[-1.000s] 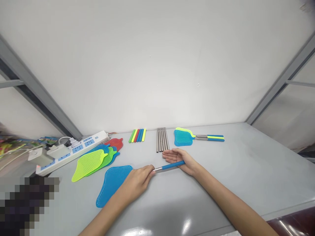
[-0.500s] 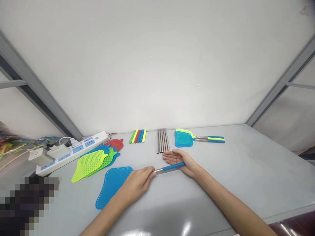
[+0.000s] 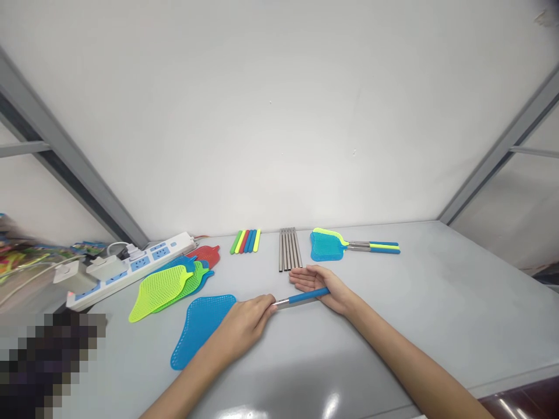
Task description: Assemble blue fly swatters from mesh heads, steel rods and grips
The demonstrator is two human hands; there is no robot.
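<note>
"What does the person's left hand [image 3: 248, 320] have?"

"It is closed around the metal shaft [image 3: 282, 303] of a blue swatter [image 3: 203, 329], knuckles up, low over the front of the bench [image 3: 437, 314]. The mesh head spreads out to the left, partly behind the wrist and forearm."

"And the right hand [image 3: 321, 285]?"

"Palm turned inward, fingers stretched out together rather than curled. The far end of the blue grip [image 3: 308, 295] meets the palm near the base of the thumb; how firmly it bears there is hard to tell from this angle."

"What lies beyond the hands?"

"Just past the right fingertips, a row of metal tubes [image 3: 290, 250] lies side by side. Left of them sits a row of loose handles [image 3: 246, 241] in green, yellow, red and blue. To the right of the tubes, swatters with shafts and grips attached [image 3: 327, 245] lie stacked, a blue head over a yellow one."

"Anything at the left?"

"Loose mesh heads [image 3: 161, 290] in yellow, green, blue and red overlap one another alongside a white power strip [image 3: 172, 244] with adapters [image 3: 105, 267] plugged in."
</note>
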